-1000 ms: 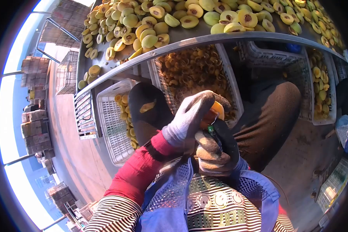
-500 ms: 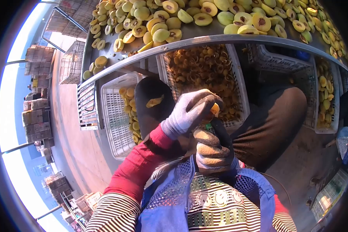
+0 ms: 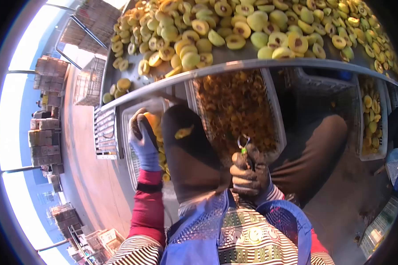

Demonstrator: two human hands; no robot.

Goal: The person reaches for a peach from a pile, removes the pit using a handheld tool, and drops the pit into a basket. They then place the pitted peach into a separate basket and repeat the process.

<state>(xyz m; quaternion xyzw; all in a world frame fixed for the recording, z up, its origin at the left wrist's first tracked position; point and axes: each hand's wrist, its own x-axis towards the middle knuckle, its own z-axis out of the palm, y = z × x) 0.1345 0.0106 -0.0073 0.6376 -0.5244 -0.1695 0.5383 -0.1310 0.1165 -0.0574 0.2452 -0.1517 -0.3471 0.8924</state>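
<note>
Over the left crate (image 3: 129, 152) is my left hand (image 3: 143, 140), in a grey glove, its fingers closed round an orange-yellow peach half (image 3: 153, 121). My right hand (image 3: 250, 172), in a dirty glove, is wrapped round a small tool with a green part (image 3: 243, 151) and a metal loop (image 3: 243, 140) at its top, held upright in front of my body. Behind the tool stands a crate (image 3: 275, 112) full of brown and orange scraps (image 3: 234, 104). Many halved fruits (image 3: 297, 43) with dark centres lie on the metal table (image 3: 137, 79).
The table's raised metal edge (image 3: 234, 66) curves across in front of me. A crate of fruit halves (image 3: 371, 119) stands at the right, and a dark-looking crate (image 3: 327, 81) sits under the table. My bent knees flank the scraps crate. Stacked crates (image 3: 44, 143) stand at the far left.
My left hand has moved left, away from my right hand, carrying the fruit over the left crate. The tool's loop now shows clear of the fruit. The view has shifted slightly.
</note>
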